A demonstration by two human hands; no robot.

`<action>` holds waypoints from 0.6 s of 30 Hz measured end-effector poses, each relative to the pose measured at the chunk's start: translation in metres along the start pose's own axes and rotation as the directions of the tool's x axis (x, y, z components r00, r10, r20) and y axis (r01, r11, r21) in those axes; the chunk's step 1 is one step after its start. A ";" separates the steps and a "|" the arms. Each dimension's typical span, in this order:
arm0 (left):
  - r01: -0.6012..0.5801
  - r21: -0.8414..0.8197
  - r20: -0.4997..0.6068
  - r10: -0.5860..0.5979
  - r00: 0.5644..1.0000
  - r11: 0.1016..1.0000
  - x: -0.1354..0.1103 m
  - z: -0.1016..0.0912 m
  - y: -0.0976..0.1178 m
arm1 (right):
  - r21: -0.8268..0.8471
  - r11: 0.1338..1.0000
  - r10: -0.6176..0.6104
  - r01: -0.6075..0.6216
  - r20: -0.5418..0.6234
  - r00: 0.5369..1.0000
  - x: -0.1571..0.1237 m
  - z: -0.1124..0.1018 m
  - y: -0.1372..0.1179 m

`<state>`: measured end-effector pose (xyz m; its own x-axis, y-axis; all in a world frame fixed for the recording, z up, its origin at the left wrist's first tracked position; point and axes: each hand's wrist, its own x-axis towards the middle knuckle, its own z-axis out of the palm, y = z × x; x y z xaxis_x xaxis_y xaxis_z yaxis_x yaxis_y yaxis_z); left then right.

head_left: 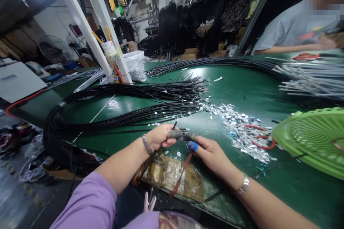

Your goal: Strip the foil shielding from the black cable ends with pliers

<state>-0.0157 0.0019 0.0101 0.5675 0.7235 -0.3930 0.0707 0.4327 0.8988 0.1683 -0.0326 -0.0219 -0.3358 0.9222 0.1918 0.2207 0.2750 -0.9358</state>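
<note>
My left hand [163, 136] is closed in a pinch on a thin black cable [175, 125], a short piece of which sticks up above the fingers. My right hand [208, 148] meets it fingertip to fingertip, also pinched on the cable; the exact spot between them is hidden. Grey wrapping covers the index fingers and blue wrapping the right thumb. Just beyond the hands lies a bundle of black cables [129, 116], with stripped ends pointing right. Below the hands is a tape-covered block [177, 177] at the table edge, with a reddish-brown strap [182, 175] across it.
Foil scraps [239, 128] litter the green table [303, 200], with red-handled scissors [266, 145] among them. A green fan [314, 139] stands at right, near grey cables [309, 78]. Another black bundle [161, 91] lies behind. White posts [102, 18] rise at left. A person [292, 28] sits opposite.
</note>
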 end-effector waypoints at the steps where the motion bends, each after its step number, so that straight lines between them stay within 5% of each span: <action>1: 0.008 -0.016 0.008 -0.008 1.000 1.000 0.000 -0.001 0.000 | -0.049 0.998 -0.033 0.032 -0.001 0.999 0.001 -0.001 0.001; 5: -0.014 -0.016 0.024 0.015 1.000 1.000 -0.001 -0.001 0.001 | -0.188 0.978 -0.097 0.090 -0.028 0.995 0.002 -0.005 0.005; 10: 0.011 0.106 -0.016 -0.010 1.000 0.994 -0.003 0.004 0.003 | -0.350 0.919 -0.266 0.180 -0.213 0.940 -0.003 -0.009 0.005; 13: 0.029 0.165 -0.033 -0.024 0.999 0.986 -0.002 0.007 0.002 | -0.431 0.861 -0.371 0.270 -0.169 0.913 -0.006 -0.010 0.002; 18: -0.072 0.386 -0.060 0.103 0.993 0.919 -0.001 0.007 -0.006 | -0.406 0.896 -0.249 0.179 -0.126 0.960 -0.004 -0.009 0.000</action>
<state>-0.0110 -0.0057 0.0063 0.5217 0.7952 -0.3089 0.3409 0.1376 0.9300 0.1779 -0.0340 -0.0200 -0.2623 0.8513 0.4544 0.5097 0.5221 -0.6838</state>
